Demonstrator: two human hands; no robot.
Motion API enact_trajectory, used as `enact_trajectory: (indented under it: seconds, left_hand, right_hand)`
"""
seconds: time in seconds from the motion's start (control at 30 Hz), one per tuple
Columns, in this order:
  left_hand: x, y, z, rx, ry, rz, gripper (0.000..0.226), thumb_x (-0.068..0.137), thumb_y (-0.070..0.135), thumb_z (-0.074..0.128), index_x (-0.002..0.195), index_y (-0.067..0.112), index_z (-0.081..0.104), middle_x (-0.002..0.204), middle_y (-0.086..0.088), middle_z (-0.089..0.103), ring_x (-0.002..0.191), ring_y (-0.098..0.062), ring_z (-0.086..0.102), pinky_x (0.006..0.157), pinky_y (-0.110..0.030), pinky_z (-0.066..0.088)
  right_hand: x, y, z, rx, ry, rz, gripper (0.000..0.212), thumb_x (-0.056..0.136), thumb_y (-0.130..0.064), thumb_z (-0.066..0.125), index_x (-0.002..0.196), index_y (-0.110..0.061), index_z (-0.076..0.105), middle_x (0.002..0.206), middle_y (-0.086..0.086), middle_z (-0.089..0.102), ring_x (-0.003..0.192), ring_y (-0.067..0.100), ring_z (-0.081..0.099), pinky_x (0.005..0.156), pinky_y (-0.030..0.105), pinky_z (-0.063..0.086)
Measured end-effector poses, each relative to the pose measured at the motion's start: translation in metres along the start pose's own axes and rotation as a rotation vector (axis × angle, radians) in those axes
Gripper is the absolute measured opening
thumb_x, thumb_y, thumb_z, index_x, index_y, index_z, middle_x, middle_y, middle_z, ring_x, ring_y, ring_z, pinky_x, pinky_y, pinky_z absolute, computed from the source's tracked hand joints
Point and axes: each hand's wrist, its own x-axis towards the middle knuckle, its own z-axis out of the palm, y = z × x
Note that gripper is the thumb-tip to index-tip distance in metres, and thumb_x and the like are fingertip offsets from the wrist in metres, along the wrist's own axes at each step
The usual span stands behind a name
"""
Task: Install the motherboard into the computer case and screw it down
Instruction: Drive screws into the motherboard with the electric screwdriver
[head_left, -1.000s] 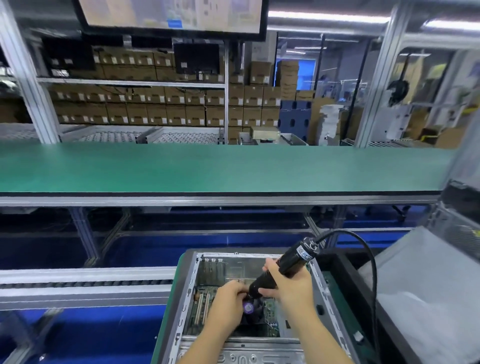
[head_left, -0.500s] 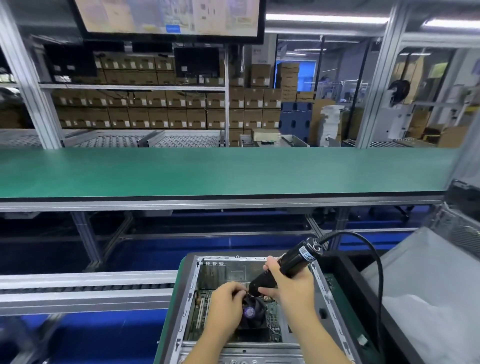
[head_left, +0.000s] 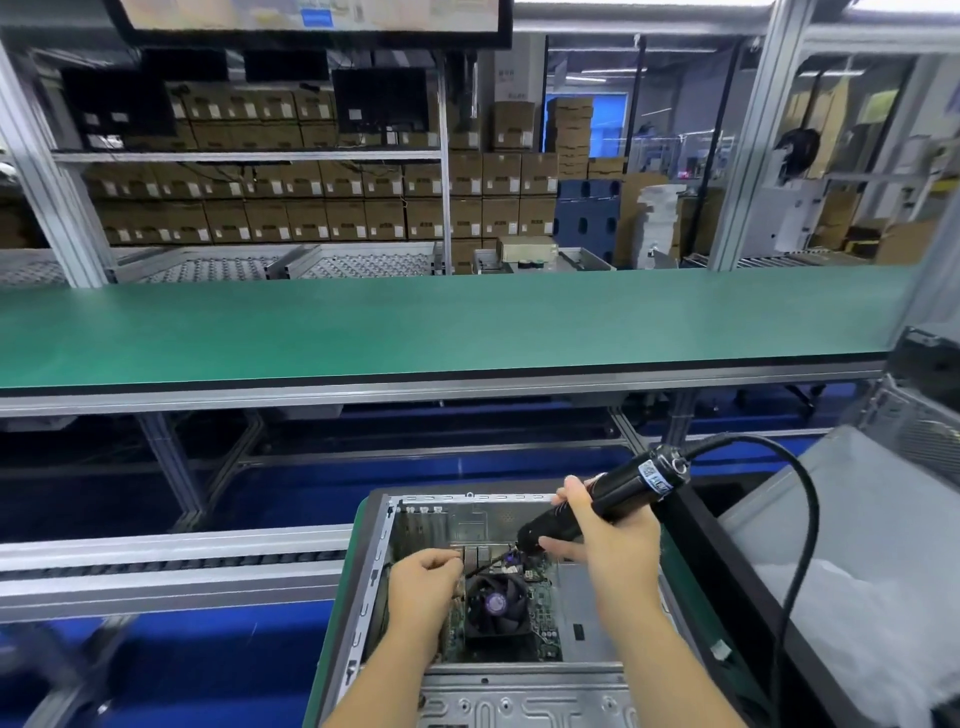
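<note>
An open metal computer case (head_left: 387, 551) lies flat at the bottom centre. Inside it sits the green motherboard (head_left: 545, 603) with a black cooler fan (head_left: 496, 605). My right hand (head_left: 608, 540) grips a black corded electric screwdriver (head_left: 602, 499), tilted with its bit pointing down-left toward the board's far edge. My left hand (head_left: 423, 582) hovers over the board's left part with curled fingertips near the bit's tip; whether they pinch a screw is hidden.
A long green workbench (head_left: 441, 322) runs across behind the case. A roller conveyor (head_left: 171, 561) lies to the left. A grey bin with white plastic (head_left: 857, 571) stands at the right. The screwdriver's cable (head_left: 808, 525) loops over it.
My right hand has raised the screwdriver and shifted it toward the board's far edge. My left hand has slid left, uncovering the cooler fan.
</note>
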Motion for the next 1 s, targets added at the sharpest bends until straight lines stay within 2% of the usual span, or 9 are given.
enact_trajectory:
  seconds: [0.17, 0.33, 0.4, 0.5, 0.6, 0.67, 0.83, 0.9, 1.0]
  left_hand:
    - [0.008, -0.005, -0.002, -0.216, -0.001, -0.204, 0.012, 0.084, -0.012, 0.063, 0.086, -0.005, 0.073, 0.065, -0.014, 0.066, 0.064, -0.025, 0.056, 0.070, -0.037, 0.051]
    - [0.012, -0.002, -0.004, -0.365, -0.017, -0.323, 0.015, 0.090, -0.018, 0.055, 0.086, -0.007, 0.065, 0.072, -0.018, 0.063, 0.062, -0.023, 0.057, 0.049, -0.025, 0.055]
    - [0.014, -0.004, -0.005, -0.421, -0.038, -0.376, 0.016, 0.094, -0.016, 0.052, 0.088, -0.006, 0.063, 0.078, -0.018, 0.062, 0.065, -0.022, 0.056, 0.047, -0.023, 0.054]
    - [0.016, -0.007, -0.007, -0.495, -0.079, -0.443, 0.013, 0.097, -0.012, 0.051, 0.089, -0.007, 0.061, 0.078, -0.017, 0.060, 0.067, -0.020, 0.054, 0.050, -0.024, 0.055]
    - [0.020, -0.011, -0.009, -0.555, -0.106, -0.493, 0.009, 0.098, -0.007, 0.053, 0.092, -0.009, 0.060, 0.079, -0.017, 0.060, 0.068, -0.020, 0.053, 0.064, -0.029, 0.054]
    - [0.022, -0.013, -0.009, -0.575, -0.123, -0.514, 0.009, 0.098, -0.005, 0.053, 0.095, -0.009, 0.060, 0.080, -0.016, 0.059, 0.070, -0.020, 0.053, 0.066, -0.030, 0.052]
    - [0.024, -0.014, -0.008, -0.643, -0.125, -0.542, 0.011, 0.097, -0.005, 0.055, 0.090, -0.009, 0.061, 0.075, -0.015, 0.060, 0.068, -0.019, 0.052, 0.047, -0.023, 0.055]
    - [0.025, -0.014, -0.008, -0.684, -0.120, -0.546, 0.010, 0.097, -0.004, 0.055, 0.090, -0.009, 0.061, 0.075, -0.016, 0.061, 0.068, -0.018, 0.052, 0.045, -0.022, 0.055]
    - [0.026, -0.015, -0.008, -0.701, -0.109, -0.541, 0.009, 0.098, -0.004, 0.055, 0.091, -0.008, 0.061, 0.079, -0.016, 0.061, 0.067, -0.017, 0.051, 0.044, -0.022, 0.055]
  right_hand:
    - [-0.006, -0.018, 0.007, 0.005, -0.057, -0.039, 0.013, 0.085, -0.017, 0.081, 0.076, -0.024, 0.074, 0.084, 0.009, 0.076, 0.082, 0.021, 0.076, 0.058, 0.046, 0.063]
    - [-0.010, -0.027, 0.017, 0.004, -0.096, -0.051, 0.015, 0.086, -0.016, 0.080, 0.076, -0.025, 0.074, 0.084, 0.010, 0.076, 0.085, 0.023, 0.077, 0.058, 0.048, 0.063]
    - [-0.011, -0.028, 0.019, -0.005, -0.096, -0.054, 0.015, 0.086, -0.016, 0.081, 0.076, -0.025, 0.074, 0.084, 0.010, 0.077, 0.086, 0.023, 0.076, 0.058, 0.048, 0.062]
    - [-0.014, -0.028, 0.022, -0.009, -0.094, -0.056, 0.015, 0.086, -0.016, 0.080, 0.076, -0.025, 0.075, 0.084, 0.011, 0.076, 0.087, 0.023, 0.076, 0.057, 0.048, 0.062]
    - [-0.015, -0.030, 0.023, 0.009, -0.091, -0.062, 0.018, 0.087, -0.015, 0.079, 0.074, -0.027, 0.076, 0.084, 0.012, 0.076, 0.086, 0.024, 0.077, 0.057, 0.047, 0.062]
    - [-0.016, -0.031, 0.024, 0.014, -0.092, -0.069, 0.020, 0.088, -0.015, 0.079, 0.073, -0.028, 0.075, 0.083, 0.012, 0.076, 0.084, 0.025, 0.077, 0.057, 0.046, 0.062]
    - [-0.017, -0.033, 0.024, 0.036, -0.077, -0.073, 0.019, 0.089, -0.015, 0.077, 0.074, -0.026, 0.074, 0.084, 0.013, 0.076, 0.086, 0.026, 0.077, 0.056, 0.044, 0.062]
    - [-0.017, -0.033, 0.022, 0.031, -0.070, -0.074, 0.010, 0.089, -0.015, 0.078, 0.081, -0.018, 0.072, 0.084, 0.013, 0.076, 0.087, 0.027, 0.076, 0.056, 0.044, 0.062]
    - [-0.017, -0.032, 0.022, 0.034, -0.058, -0.080, 0.010, 0.089, -0.016, 0.078, 0.088, -0.010, 0.070, 0.084, 0.014, 0.076, 0.087, 0.027, 0.076, 0.054, 0.042, 0.061]
